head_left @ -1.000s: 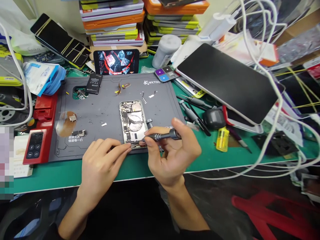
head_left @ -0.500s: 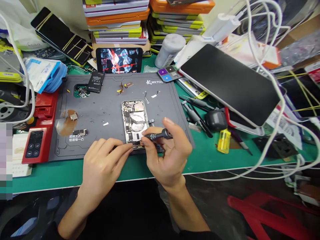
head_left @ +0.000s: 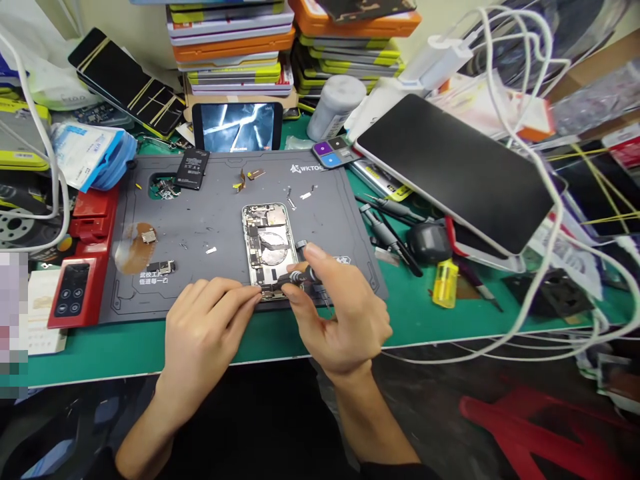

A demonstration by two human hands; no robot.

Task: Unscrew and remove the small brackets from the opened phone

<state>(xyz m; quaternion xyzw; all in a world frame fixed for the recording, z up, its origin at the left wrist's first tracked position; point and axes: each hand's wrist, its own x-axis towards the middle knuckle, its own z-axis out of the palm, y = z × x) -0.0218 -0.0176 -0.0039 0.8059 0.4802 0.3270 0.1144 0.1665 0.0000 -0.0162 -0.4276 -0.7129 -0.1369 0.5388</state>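
An opened phone (head_left: 273, 250) with its inner boards and a round coil bared lies on the grey work mat (head_left: 200, 207). My left hand (head_left: 205, 320) is closed, with thumb and forefinger pinched at the phone's lower left corner. In my right hand (head_left: 343, 313) a dark screwdriver (head_left: 300, 276) is gripped between thumb and fingers, its tip pointing down at the phone's lower end. The exact spot under the tip is too small to make out. A small camera-like module (head_left: 163, 267) and a black battery (head_left: 191, 169) lie on the mat to the left.
Flex cables (head_left: 241, 180) and small metal bits (head_left: 306, 195) are scattered on the mat. Behind it a propped phone (head_left: 237, 127) plays video. Tools (head_left: 385, 230), a yellow-handled piece (head_left: 445, 283) and a large dark screen (head_left: 455, 170) crowd the right. A red device (head_left: 75, 290) borders the left.
My right hand has turned around the screwdriver, its fingers shifting from spread to more curled, and the handle now shows shorter. My left hand stays at the phone's corner.
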